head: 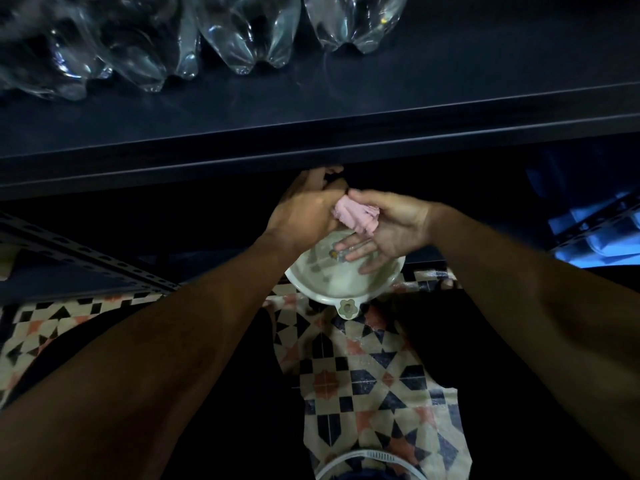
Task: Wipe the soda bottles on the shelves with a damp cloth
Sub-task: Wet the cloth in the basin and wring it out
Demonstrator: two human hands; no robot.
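Several clear plastic soda bottles [249,32] stand on a dark shelf [346,140] at the top of the view. Below the shelf's front edge, both my hands meet over a white bowl [325,296] holding water. A crumpled pink cloth [356,216] sits between them. My left hand [301,216] shows its back, fingers curled, and grips the cloth's left end. My right hand [398,230] lies palm up under the cloth with fingers straight and the thumb along the cloth's top. Neither hand touches the bottles.
The bowl stands on a patterned tile floor [363,375]. A perforated metal shelf rail [86,261] runs at the left. A blue-lit shelf part [595,230] is at the right. A white round rim [363,457] shows at the bottom edge.
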